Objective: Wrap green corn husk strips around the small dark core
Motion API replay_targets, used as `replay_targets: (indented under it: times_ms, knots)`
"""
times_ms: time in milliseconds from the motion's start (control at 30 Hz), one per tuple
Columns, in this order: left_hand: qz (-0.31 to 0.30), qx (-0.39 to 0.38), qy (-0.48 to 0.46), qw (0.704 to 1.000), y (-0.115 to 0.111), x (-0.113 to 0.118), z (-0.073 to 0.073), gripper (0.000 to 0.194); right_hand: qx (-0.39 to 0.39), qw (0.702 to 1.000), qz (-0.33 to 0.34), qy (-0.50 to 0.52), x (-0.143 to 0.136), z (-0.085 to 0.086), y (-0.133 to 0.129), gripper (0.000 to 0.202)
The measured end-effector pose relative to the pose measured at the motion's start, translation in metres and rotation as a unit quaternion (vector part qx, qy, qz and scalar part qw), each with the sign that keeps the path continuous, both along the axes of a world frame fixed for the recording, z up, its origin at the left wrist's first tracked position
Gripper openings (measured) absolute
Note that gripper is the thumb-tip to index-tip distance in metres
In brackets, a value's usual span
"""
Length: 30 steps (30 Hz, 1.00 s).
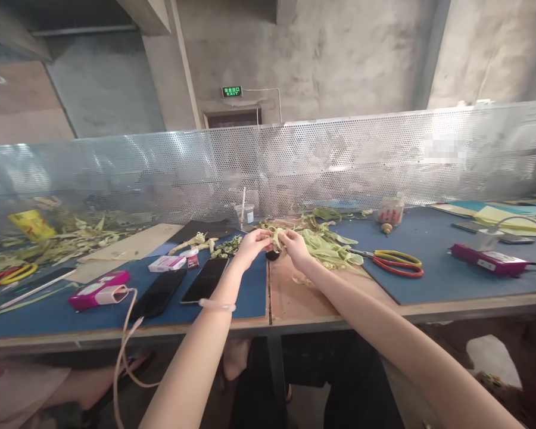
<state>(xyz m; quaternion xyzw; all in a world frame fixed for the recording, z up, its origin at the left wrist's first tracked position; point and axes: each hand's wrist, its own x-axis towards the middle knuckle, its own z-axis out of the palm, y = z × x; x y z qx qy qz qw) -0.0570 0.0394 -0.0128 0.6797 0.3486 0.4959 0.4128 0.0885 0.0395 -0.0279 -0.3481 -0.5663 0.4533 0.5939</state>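
At the far left of the blue-topped desk (pixel 232 307) we see a loose heap of pale green dry leaves (pixel 96 235), and in front of it a scissors with red and yellow handles (pixel 18 274). Next, near the front edge, we find a magenta-and-white box (pixel 99 290) and two flat black phones (pixel 205 281). Then comes our left hand (pixel 252 245): its fingers (pixel 264 240) are bent and nearly together, at the left edge of a thin, curled, pale yellow-green leaf strip (pixel 277 239); whether they grip it, we cannot tell. The strip is raised between our two hands, and our right hand (pixel 296 249) pinches it from the right with closed thumb and finger. Just beside, to the right, lies a pile of wide green leaf strips (pixel 328 247). Further right is an orange-and-yellow-handled scissors (pixel 397 263), its blades toward the pile.
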Motion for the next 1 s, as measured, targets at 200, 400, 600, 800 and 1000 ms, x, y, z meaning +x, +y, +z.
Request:
replay_targets:
  times_ms: [200,400,600,800,1000]
  knots:
    - [0.002,-0.004,0.0,1.0,-0.0009,0.0007,0.0003,0.02,-0.066,0.996,0.019,0.06,0.0003,0.0002,0.0008,0.027]
    - [0.005,-0.013,0.014,1.0,-0.0026,0.0006,0.0016,0.02,-0.099,0.99,0.04,0.094,0.0027,0.0019,0.0002,0.028]
    - [0.008,-0.011,0.018,1.0,-0.0041,0.0028,0.002,0.022,-0.112,0.986,0.045,0.111,0.0022,0.0019,-0.0012,0.027]
    - [0.003,-0.004,0.017,1.0,-0.0052,0.0037,0.0008,0.018,-0.11,0.986,0.06,0.114,-0.0004,-0.0004,0.0002,0.028]
    - [0.012,-0.014,-0.004,1.0,-0.0031,0.0019,0.001,0.019,-0.1,0.987,0.07,0.106,-0.0021,-0.0004,0.0004,0.029]
